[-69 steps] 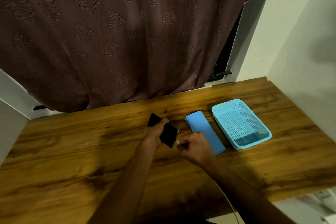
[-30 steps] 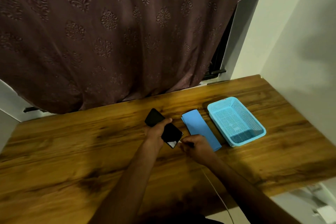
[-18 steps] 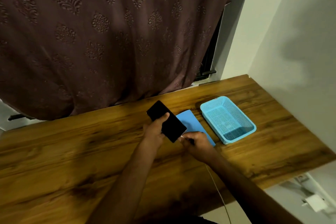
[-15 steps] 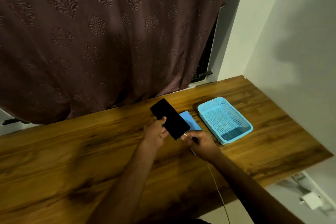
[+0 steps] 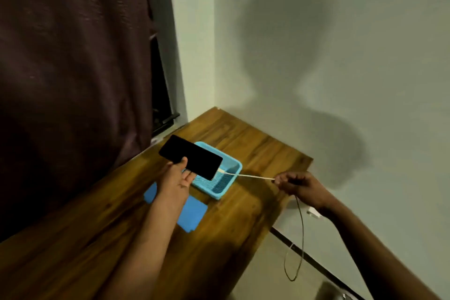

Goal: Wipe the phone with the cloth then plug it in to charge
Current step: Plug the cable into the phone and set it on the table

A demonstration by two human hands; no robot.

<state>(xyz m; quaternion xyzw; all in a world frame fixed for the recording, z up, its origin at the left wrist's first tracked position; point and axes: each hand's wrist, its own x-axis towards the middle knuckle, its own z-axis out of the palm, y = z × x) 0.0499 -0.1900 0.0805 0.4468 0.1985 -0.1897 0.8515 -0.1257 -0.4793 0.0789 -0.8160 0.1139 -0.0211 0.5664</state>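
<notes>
Head view: phone (image 5: 191,157) is up off the worktop (image 5: 255,153), over the blue basket (image 5: 219,193), w/ white cable (image 5: 250,176) plugged into its right end, so charging looks about done; cloth (image 5: 193,213) lies flat nearby, wiping prob. finished. Screen up, long axis far-left to near-right, port end toward the right hand (image 5: 295,184), which pinches the taut cable. The left hand (image 5: 179,176) grips the phone, thumb on top, fingers under.

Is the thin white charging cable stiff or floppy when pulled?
Probably floppy: the thin white charging cable hangs slack below the right hand. Toward the flat black phone it looks taut, so pulling may tug that from the left hand.
</notes>
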